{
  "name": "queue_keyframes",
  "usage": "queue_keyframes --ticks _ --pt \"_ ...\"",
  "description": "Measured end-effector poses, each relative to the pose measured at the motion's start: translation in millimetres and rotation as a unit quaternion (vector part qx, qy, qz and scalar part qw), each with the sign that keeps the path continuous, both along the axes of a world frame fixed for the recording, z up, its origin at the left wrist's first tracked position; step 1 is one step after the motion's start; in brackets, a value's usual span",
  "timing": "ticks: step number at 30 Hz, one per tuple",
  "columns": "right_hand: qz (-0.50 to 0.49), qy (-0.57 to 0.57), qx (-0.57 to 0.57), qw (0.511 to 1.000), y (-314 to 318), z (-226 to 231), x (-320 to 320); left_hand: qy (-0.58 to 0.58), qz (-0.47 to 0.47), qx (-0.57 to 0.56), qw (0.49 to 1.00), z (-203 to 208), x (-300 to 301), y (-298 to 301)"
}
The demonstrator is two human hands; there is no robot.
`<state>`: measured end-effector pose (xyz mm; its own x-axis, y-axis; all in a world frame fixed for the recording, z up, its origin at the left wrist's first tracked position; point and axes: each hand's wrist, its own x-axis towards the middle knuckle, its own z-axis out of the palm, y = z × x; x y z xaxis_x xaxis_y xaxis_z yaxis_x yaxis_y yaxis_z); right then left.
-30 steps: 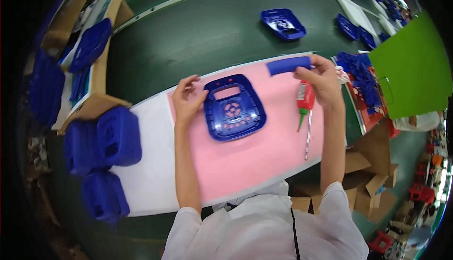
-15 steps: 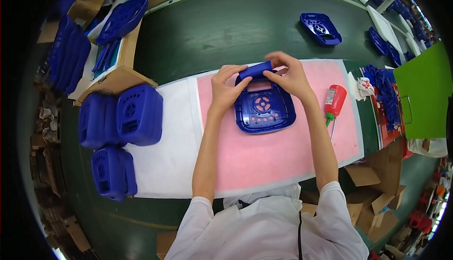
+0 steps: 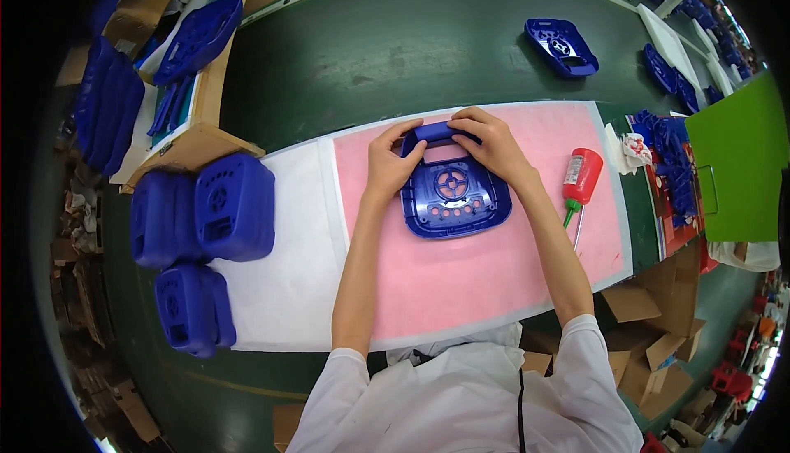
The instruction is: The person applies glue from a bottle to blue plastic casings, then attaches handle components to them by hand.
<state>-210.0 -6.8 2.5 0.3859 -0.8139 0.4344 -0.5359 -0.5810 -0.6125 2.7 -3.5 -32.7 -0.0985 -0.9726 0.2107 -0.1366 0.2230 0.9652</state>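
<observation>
A dark blue plastic housing panel (image 3: 485,199) lies inside-up, with a round grille and small holes in it. At its far end sits a curved blue handle cover (image 3: 434,132). My left hand (image 3: 388,162) grips the left end of this cover, thumb on the near side and fingers over the far side. On its right end, my right hand (image 3: 497,148) presses with thumb and fingers closed round it. The fingers hide both ends of the cover. I cannot tell how firmly it sits on the panel.
A pink mat (image 3: 444,288) lies under the work. To its right are a red bottle (image 3: 583,175) with a green nozzle and a thin metal shaft. Several blue housings (image 3: 235,206) stand left. Another blue panel (image 3: 561,47) lies farther back. A green bin (image 3: 736,161) stands right.
The blue handle cover has gone from tilted above the panel's far end to lying along it. My right hand's raised fingers have come down onto the cover. The view has shifted slightly.
</observation>
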Motion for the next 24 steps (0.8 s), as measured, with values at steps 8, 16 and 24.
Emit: queue_keyframes --ticks 8,16,24 --pt "-0.011 -0.004 -0.009 1.000 2.8 -2.7 3.3 -0.025 -0.001 0.017 1.000 1.0 3.2 0.0" --pt "-0.021 -0.011 -0.035 0.999 3.0 -6.2 4.5 -0.009 0.008 0.005 1.000 1.6 1.2 -0.1" --pt "-0.024 -0.033 -0.025 0.999 4.5 -6.0 4.8 -0.013 0.013 0.008 1.000 0.8 1.7 -0.2"
